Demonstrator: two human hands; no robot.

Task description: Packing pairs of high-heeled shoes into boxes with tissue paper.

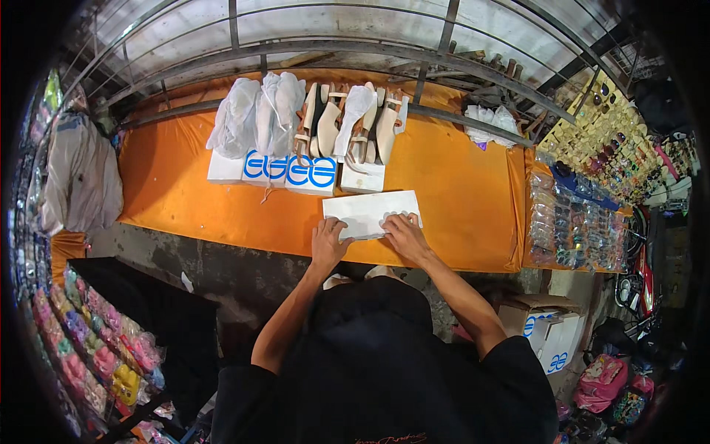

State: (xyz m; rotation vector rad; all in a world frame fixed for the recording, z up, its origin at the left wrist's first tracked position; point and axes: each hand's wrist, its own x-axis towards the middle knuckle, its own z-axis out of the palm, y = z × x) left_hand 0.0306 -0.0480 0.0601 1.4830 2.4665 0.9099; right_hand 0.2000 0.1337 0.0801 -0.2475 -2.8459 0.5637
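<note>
A white cardboard shoebox (369, 208) lies near the front edge of the orange-covered table (277, 222). My left hand (330, 238) holds its near left corner, the thumb along the front side. Over the box's near right part bends my right hand (407, 236), fingers on the top. Behind the box stand several white shoeboxes with blue marks (310, 176). Leaning in a row on these are beige and brown sandals (330, 125), one partly covered in white paper (355, 114), and, at the left, bundles in thin white wrapping (236, 119).
Metal bars (333, 50) cross above the table's far side. Sunglasses hang on a yellow rack (604, 139) at the right, beside packed goods (577, 222). A carton with shoeboxes (554, 333) stands low at the right. Bagged colourful footwear (105, 355) fills the lower left.
</note>
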